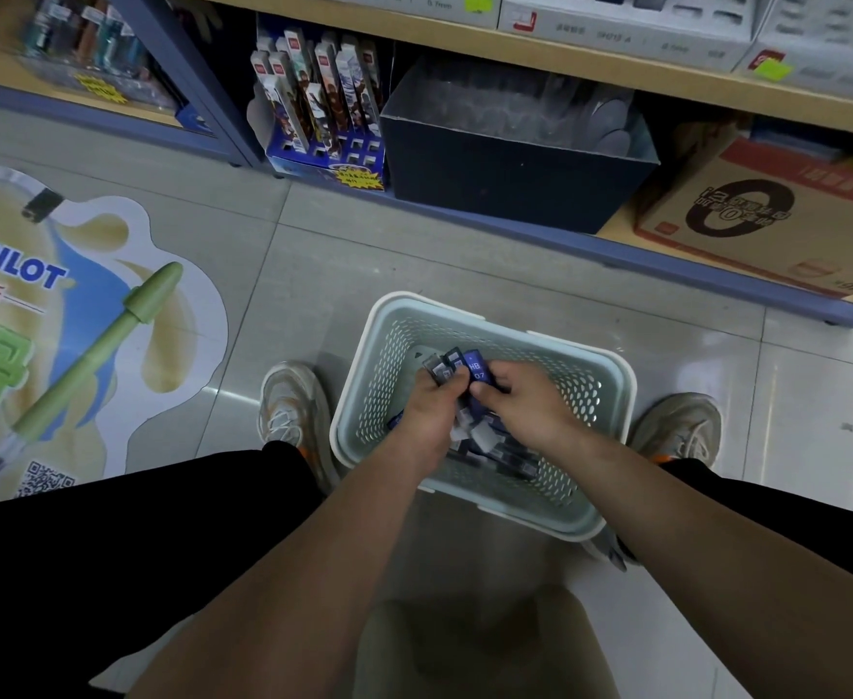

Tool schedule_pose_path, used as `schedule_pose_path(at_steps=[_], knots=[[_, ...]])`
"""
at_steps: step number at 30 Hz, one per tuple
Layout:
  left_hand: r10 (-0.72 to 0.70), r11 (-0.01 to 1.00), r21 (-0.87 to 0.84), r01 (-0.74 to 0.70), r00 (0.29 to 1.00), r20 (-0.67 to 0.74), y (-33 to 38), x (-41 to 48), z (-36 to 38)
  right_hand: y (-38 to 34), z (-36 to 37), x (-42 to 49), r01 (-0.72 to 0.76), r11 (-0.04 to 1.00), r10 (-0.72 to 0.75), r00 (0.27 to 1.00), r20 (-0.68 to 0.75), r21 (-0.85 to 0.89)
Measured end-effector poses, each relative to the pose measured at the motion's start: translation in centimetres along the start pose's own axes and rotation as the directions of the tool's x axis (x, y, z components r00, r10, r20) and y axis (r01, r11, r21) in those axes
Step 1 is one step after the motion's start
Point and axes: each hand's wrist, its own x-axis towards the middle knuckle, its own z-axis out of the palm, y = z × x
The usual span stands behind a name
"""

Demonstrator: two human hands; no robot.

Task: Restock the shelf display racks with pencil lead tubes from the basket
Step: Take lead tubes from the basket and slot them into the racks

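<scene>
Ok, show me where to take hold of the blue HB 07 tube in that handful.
Pinch the HB 07 tube by its broad faces at the free upper end, coming from above. It stands nearly upright over the basket, top clear of the fingers; the right hand pinches its lower part, beside the other tubes the left hand grips.

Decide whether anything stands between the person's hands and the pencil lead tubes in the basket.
Nothing visible does. Both hands are inside the basket: the left hand grips a small bunch of tubes, and the right hand pinches the blue tube marked HB beside it.
</scene>
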Motion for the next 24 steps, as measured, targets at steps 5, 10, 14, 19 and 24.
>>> schedule_pose_path(at_steps=[5,10,14,19,24], knots=[[0.05,0.996,0.078,-0.048,0.998,-0.025,0.1,0.3,-0.5,-0.1,0.1,0.2,-0.026,0.996,0.02,0.998,0.066,0.08],[0.171,0.967,0.186,-0.173,0.985,0.026,0.3,0.3,-0.7,-0.1,-0.2,0.4,-0.047,0.99,0.05,0.998,-0.022,0.132],[0.194,0.951,0.24,-0.192,0.981,0.017,0.5,0.3,-0.9,-0.2,-0.4,0.4,-0.046,0.991,0.053,0.997,-0.054,0.125],[0.179,0.949,0.256,-0.185,0.983,0.045,2.1,-0.6,-1.2,-0.6,-1.8,-0.3,-0.067,0.987,0.072,0.997,-0.027,0.148],[0.206,0.906,0.346,-0.242,0.969,0.139,4.6,-2.5,-2.1,-2.6,-4.0,-2.0,-0.048,0.97,0.037,0.998,0.053,0.238]])
